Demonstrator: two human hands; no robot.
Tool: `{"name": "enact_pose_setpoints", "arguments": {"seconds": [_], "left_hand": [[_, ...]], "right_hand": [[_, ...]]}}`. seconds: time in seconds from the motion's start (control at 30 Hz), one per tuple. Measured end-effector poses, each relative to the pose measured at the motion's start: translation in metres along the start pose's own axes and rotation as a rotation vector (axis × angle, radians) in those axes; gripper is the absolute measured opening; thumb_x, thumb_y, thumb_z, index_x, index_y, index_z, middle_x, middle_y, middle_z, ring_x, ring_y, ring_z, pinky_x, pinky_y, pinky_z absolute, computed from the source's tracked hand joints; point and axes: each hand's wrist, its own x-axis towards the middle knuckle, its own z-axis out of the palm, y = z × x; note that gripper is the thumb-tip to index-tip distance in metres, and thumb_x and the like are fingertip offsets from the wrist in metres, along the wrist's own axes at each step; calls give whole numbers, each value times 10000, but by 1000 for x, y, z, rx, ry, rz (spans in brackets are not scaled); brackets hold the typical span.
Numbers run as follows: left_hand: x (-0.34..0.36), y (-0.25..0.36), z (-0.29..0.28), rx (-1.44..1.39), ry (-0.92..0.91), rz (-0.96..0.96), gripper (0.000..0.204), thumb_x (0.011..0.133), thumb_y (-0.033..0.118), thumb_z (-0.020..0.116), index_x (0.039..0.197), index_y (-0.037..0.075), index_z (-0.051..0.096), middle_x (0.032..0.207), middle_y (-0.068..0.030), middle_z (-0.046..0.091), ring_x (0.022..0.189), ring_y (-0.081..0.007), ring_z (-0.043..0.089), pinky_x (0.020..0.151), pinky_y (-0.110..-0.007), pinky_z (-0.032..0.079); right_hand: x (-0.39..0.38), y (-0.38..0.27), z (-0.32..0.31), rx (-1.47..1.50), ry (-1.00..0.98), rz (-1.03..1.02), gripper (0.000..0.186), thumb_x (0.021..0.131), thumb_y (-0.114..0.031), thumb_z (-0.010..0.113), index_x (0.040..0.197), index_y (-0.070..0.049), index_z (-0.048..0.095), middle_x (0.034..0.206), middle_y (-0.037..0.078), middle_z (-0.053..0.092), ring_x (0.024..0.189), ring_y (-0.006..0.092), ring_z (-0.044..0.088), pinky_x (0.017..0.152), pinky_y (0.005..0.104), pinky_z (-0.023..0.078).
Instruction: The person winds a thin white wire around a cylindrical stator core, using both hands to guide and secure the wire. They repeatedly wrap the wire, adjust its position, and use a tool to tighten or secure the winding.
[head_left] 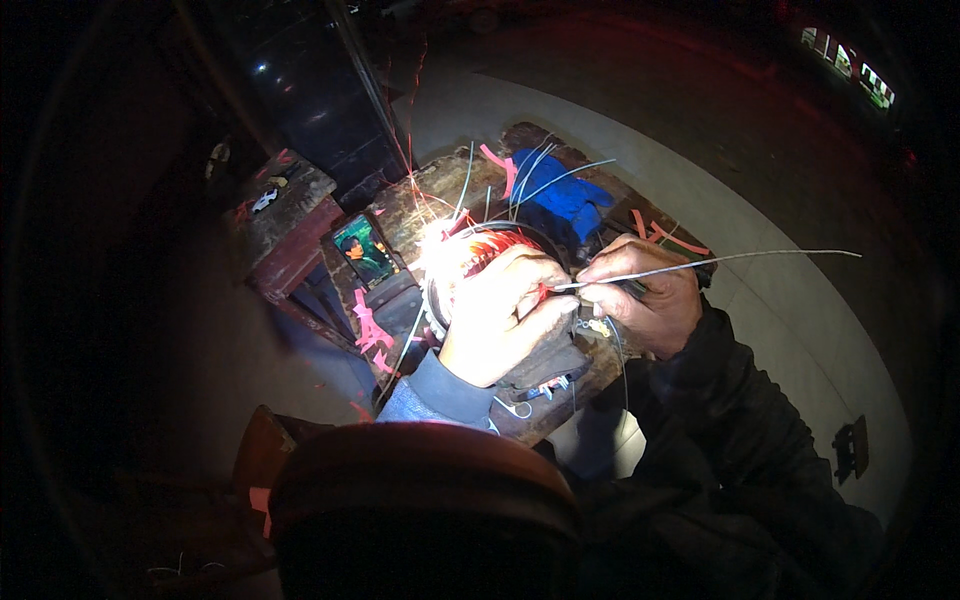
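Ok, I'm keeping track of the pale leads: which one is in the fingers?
The long pale lead, running out rightward past the right hand. The other pale leads, such as those over the blue cloth, stand untouched.

Lit ph. (365, 252), blue cloth (562, 196), sm. bench (312, 188)

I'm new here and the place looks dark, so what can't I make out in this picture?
All in the head view:
- Near side of the round part with red windings: hidden by the left hand.
- Its left edge: washed out by glare.
- Whether the pale strand in the right hand joins the red wire: too small.
- Fine details on the phone: too small.
- Far left: lost in darkness.
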Motion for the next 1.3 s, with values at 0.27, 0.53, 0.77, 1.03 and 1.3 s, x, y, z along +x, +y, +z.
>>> {"name": "enact_pose_setpoints", "arguments": {"seconds": [0.27,0.53,0.77,1.03,1.3], "left_hand": [[-4,-6,2,1,-66,87,155,909,87,681,1034,9,727,1053,-132,728,982,-291,711,875,-365,576],[-4,-4,-8,176,-15,44,165,941,87,657,1056,-10,725,1049,-148,736,996,-307,714,915,-387,564],[-3,-8,-5,147,39,17,151,920,132,693,1019,47,768,932,-100,768,937,-297,717,958,-425,497],[-4,-7,-9,81,-33,-111,174,938,102,669,1053,5,757,1009,-133,769,940,-294,739,912,-375,559],[-6,-10,-7,85,17,-11,132,949,70,668,1030,-9,735,998,-132,764,878,-239,755,840,-327,574]], "right_hand": [[4,-5,-3,-64,-21,-80,81,905,-73,774,906,-18,715,828,105,703,753,210,681,673,339,525],[8,-10,-1,131,-9,180,104,937,-57,729,1011,14,745,830,91,695,706,144,660,651,295,519],[14,-15,8,98,-74,540,97,973,-82,711,993,9,737,801,62,706,676,90,648,620,258,516],[23,-18,6,149,-79,495,105,982,-86,707,984,18,719,791,59,708,663,104,648,622,286,531],[26,-14,8,130,-68,550,152,990,-120,718,975,32,715,765,62,706,647,106,649,618,279,529]]}}
